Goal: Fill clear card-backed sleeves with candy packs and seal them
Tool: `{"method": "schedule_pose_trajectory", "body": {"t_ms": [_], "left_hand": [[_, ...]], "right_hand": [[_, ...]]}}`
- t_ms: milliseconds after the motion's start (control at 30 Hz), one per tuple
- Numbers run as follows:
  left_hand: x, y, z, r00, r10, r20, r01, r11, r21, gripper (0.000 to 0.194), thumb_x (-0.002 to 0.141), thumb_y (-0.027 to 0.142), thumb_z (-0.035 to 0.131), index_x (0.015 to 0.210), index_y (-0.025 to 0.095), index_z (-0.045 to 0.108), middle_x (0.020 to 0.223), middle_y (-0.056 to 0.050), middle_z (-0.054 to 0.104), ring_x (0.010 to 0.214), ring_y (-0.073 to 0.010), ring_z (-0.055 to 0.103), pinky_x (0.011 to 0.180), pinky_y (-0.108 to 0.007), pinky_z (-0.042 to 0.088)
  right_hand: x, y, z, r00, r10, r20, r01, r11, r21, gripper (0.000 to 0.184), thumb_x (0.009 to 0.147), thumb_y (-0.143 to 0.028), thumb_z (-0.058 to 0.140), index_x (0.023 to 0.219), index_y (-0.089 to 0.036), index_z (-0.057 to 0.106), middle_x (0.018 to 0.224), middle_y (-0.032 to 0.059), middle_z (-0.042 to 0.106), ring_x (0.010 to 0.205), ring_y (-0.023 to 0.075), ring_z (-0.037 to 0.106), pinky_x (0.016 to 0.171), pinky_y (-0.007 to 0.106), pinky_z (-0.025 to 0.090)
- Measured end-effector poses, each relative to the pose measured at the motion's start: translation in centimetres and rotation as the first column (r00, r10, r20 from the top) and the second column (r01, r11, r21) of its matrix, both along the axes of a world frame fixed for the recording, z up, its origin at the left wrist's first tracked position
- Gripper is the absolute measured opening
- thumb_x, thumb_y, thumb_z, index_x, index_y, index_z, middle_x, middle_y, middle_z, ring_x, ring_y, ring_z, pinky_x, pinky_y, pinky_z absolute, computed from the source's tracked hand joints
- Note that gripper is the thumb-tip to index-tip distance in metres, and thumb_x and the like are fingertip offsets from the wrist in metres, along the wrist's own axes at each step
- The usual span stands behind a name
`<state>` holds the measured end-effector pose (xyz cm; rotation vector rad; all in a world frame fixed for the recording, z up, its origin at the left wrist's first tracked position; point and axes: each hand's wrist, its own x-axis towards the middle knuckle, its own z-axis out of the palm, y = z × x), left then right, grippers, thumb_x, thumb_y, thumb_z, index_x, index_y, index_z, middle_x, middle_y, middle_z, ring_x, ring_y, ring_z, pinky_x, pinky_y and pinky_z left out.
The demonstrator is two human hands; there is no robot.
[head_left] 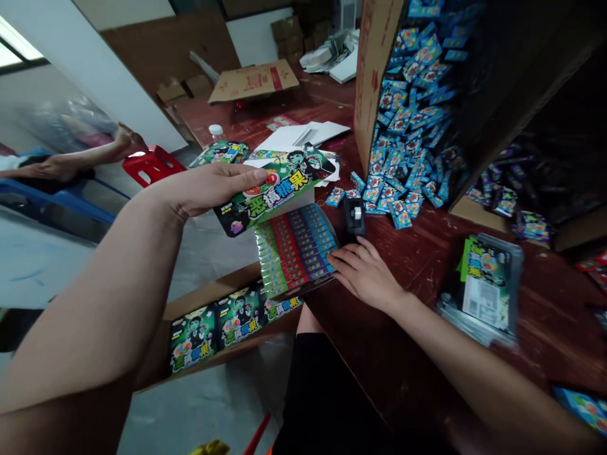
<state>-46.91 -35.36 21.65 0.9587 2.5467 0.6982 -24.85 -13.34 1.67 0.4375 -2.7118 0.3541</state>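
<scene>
Item: one tray [303, 246], at the table's edge, partly overhanging; columns of green, red and blue packs, no gap that I could make out.

Item: one printed lid [279, 193], raised at a slant above the tray's far end, white underside showing. Whether it was joined to the tray, I could not tell.

Grip, left: my left hand [220, 188] was clamped on the lid's near edge, thumb on the print, fingers hidden beneath.

Grip, right: my right hand [367, 275] lay palm down, fingers apart and closed on nothing, tips touching the tray's right edge, just beside the tape dispenser [355, 218].

Done, by my judgement: the tray looked filled; three printed boxes [237, 316] showed face up in the low carton [208, 291] below, and another box [222, 151] lay on the table [379, 360] beyond my left wrist.

Left, by my judgement: the lid was not down, and the tray was outside the carton.

Stock at hand: loose blue packets [408, 158] spilling from the big carton [367, 88]; white cards [303, 134] behind the lid; one clear case [490, 284], right of my right hand.
</scene>
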Motion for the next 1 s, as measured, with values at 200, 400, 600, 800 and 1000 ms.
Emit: {"method": "schedule_pose_trajectory", "body": {"t_ms": [200,400,600,800,1000], "left_hand": [[-1.0,0.1,0.1,0.984,0.012,0.176,-0.028,0.995,0.091,0.054,0.094,0.058,0.057,0.122,0.013,0.066,0.122,-0.001,0.072,0.110,-0.0167,0.061,0.106,-0.037,0.043],[-1.3,0.3,0.1,0.978,-0.006,0.207,-0.021,0.992,0.127,0.049,0.093,0.054,0.058,0.118,0.013,0.068,0.118,-0.002,0.073,0.105,-0.0174,0.061,0.101,-0.037,0.046],[-1.9,0.6,0.1,0.996,0.010,0.088,-0.020,0.993,0.115,0.050,0.085,0.063,0.060,0.105,0.019,0.076,0.108,-0.002,0.074,0.106,-0.0231,0.061,0.098,-0.038,0.048],[-1.9,0.9,0.3,0.995,0.082,0.054,-0.086,0.994,0.065,0.048,0.083,0.065,0.057,0.098,0.024,0.078,0.093,-0.002,0.073,0.099,-0.0232,0.064,0.089,-0.036,0.051],[-2.0,0.6,0.3,0.995,0.070,0.077,-0.075,0.995,0.068,0.043,0.084,0.060,0.057,0.096,0.024,0.078,0.088,-0.002,0.073,0.094,-0.0220,0.065,0.087,-0.034,0.051]], "right_hand": [[-0.8,0.5,0.6,0.999,0.039,-0.019,-0.040,0.999,-0.003,0.033,0.098,-0.035,0.056,0.125,-0.020,0.067,0.142,0.0078,0.060,0.135,0.0304,0.047,0.122,0.054,0.027],[-1.6,0.6,1.2,0.991,0.115,0.066,-0.113,0.993,-0.029,0.029,0.098,-0.034,0.056,0.122,-0.022,0.066,0.144,0.0070,0.060,0.139,0.0260,0.049,0.124,0.055,0.023],[-2.6,0.5,3.0,0.986,0.126,0.113,-0.124,0.992,-0.021,0.039,0.097,-0.052,0.054,0.116,-0.021,0.068,0.128,0.0078,0.070,0.121,0.0256,0.062,0.124,0.053,0.022],[-5.2,-1.7,3.4,0.995,-0.038,0.090,0.028,0.994,0.106,0.061,0.100,-0.057,0.043,0.141,-0.014,0.055,0.114,0.0137,0.070,0.108,0.0296,0.062,0.112,0.049,0.037],[-5.7,-2.8,2.8,0.990,-0.107,0.091,0.094,0.986,0.134,0.057,0.100,-0.057,0.041,0.133,-0.016,0.063,0.111,0.0162,0.065,0.104,0.0332,0.059,0.096,0.051,0.047]]}}
